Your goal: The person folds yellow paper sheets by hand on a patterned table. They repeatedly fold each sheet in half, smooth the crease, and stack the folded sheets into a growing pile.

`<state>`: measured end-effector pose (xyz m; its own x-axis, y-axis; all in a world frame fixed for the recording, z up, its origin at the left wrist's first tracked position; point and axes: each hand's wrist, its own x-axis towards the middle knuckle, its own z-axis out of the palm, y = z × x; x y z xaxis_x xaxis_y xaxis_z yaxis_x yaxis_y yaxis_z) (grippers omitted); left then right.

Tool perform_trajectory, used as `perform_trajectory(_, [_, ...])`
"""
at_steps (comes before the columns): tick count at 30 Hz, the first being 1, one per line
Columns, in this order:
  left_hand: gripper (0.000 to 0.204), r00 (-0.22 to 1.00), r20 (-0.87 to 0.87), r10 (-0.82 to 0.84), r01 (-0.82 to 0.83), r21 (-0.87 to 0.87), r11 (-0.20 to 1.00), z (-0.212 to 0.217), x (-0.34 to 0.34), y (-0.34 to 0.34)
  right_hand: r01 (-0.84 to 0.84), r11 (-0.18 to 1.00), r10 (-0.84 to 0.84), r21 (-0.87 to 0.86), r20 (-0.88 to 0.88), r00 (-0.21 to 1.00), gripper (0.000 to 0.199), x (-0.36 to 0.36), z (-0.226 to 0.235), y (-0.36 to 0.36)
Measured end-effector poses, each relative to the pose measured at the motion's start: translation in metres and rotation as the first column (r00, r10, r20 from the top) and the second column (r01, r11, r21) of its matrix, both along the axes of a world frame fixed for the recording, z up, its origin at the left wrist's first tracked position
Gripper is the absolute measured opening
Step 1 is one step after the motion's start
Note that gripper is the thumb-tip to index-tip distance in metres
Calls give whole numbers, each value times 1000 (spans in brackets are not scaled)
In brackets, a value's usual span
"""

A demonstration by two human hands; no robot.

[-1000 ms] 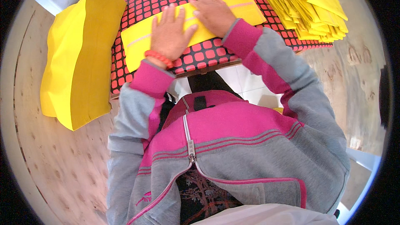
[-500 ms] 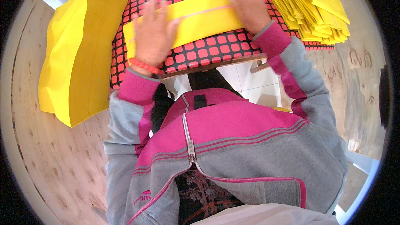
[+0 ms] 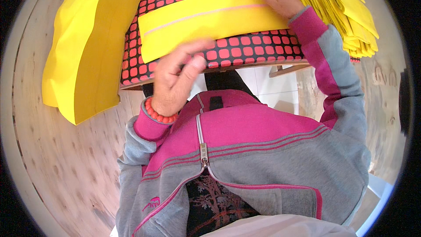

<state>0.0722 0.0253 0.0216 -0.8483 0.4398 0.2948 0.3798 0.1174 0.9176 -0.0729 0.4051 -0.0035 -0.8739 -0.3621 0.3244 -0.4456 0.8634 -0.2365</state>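
Note:
A flat yellow folded fabric piece (image 3: 193, 28), long like a strip with a pale pink line along it, lies across a red-and-black patterned cloth (image 3: 237, 48). My right hand (image 3: 283, 0) rests at its right end, fingers stretched out over the upper edge. Nearer to me, my left hand (image 3: 175, 79), with a red bead bracelet at the wrist, is held over the front edge of the table. Its thumb stands apart from the fingers, which are slightly blurred, and nothing shows in it.
At the left stands a large yellow fabric piece (image 3: 96, 52) with a fold down its middle, overhanging the table's side. A pile of folded yellow pieces (image 3: 342, 17) lies at the far right. Wooden boards (image 3: 66, 162) extend on the left.
My left hand has lifted off the strip's left part and come back toward me. My right hand remains at the right end. The whole view has shifted slightly.

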Motion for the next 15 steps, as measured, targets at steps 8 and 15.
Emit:
perform_trajectory(8, [51, 395, 804, -445, 120, 434, 893, -46, 21, 30, 3, 993, -12, 121, 68, 998, 37, 30, 28, -7])
perform_trajectory(15, [59, 459, 720, -520, -90, 620, 780, -51, 33, 44, 23, 942, 230, -336, 692, 684, 46, 124, 48, -30])
